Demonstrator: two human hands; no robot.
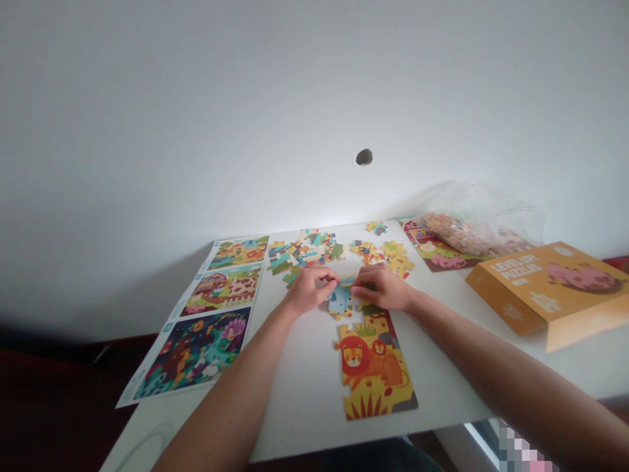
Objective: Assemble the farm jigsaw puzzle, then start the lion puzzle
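Observation:
My left hand [310, 288] and my right hand [381, 286] face each other over the middle of the table. Between them lie joined puzzle pieces with a light blue animal [339, 300]. The left thumb and forefinger pinch together at the left edge of these pieces. My right fingers are closed on their right side, partly covering them. Just below, nearer to me, lies a joined puzzle section with two lions [373, 370]; a gap shows between its left part and the blue pieces. Loose puzzle pieces [309, 252] are scattered behind my hands.
A sheet with three printed pictures [211, 308] lies on the left. At the right stand an orange puzzle box [560, 282] and a clear plastic bag of pieces [457, 229], resting on a farm picture [442, 262]. The white wall [295, 131] with a hole borders the table's back.

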